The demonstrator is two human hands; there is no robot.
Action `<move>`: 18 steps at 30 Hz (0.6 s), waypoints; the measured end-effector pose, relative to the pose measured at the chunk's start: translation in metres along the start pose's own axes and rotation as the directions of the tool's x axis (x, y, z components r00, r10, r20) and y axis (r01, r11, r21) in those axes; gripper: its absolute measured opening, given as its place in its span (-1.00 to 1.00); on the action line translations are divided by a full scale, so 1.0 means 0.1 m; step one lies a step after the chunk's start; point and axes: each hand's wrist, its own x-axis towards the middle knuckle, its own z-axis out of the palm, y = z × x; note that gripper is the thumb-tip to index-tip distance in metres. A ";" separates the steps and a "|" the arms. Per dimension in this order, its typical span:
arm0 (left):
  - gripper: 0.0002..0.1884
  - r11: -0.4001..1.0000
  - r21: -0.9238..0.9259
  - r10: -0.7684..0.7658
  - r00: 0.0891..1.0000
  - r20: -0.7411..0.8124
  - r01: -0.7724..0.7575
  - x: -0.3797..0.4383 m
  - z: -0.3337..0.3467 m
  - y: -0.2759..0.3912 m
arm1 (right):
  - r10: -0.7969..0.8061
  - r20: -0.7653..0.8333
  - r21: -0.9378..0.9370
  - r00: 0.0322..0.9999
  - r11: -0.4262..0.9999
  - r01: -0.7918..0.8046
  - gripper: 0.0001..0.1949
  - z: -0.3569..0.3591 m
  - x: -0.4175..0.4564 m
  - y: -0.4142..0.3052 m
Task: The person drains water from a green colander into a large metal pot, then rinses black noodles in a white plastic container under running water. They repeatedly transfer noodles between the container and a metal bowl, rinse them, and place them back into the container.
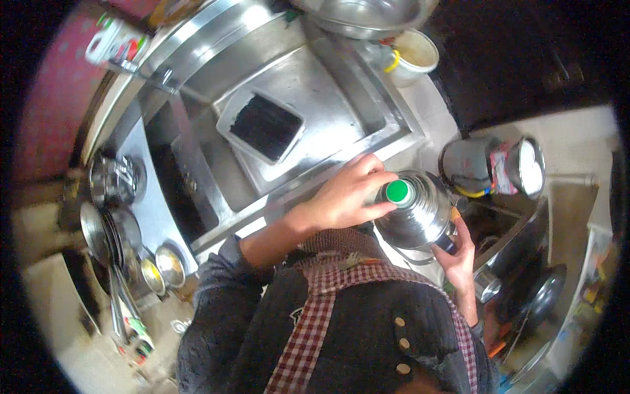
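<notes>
A shiny stainless-steel flask (418,221) with a ridged shoulder stands close before my chest, at the front edge of the sink. On its neck sits a round green cap (397,191). My left hand (344,194) has its thumb and fingers around the cap from the left. At the flask's right side, my right hand (457,251) grips its dark handle (444,244). A steel sink (325,123) lies beyond my left hand. In its basin rests a pale plastic tray (229,120) with a black bottom.
Right of the flask stands a steel pot (467,160) beside a bowl of white items (530,166). A white bucket (416,51) and large steel basin (369,15) are at the back. Pans (98,236), small bowls (170,266) and a glass jar (113,178) crowd the left.
</notes>
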 end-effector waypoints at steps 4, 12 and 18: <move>-0.61 0.979 -0.202 0.003 0.993 -0.116 -0.027 -0.21 -0.40 0.06 | -0.031 0.170 -0.071 0.985 0.996 0.044 -0.26 0.18 0.10 -0.44; -0.62 0.870 -0.493 -0.411 0.565 -0.716 0.007 -0.90 -1.47 -0.04 | -0.055 0.432 -0.394 0.900 0.886 0.244 -0.31 0.79 0.53 -1.21; -0.64 0.816 -0.565 -0.577 0.237 -0.781 0.123 -1.83 -1.88 -0.27 | -0.124 0.598 -0.570 0.792 0.629 0.529 -0.35 1.41 0.96 -1.67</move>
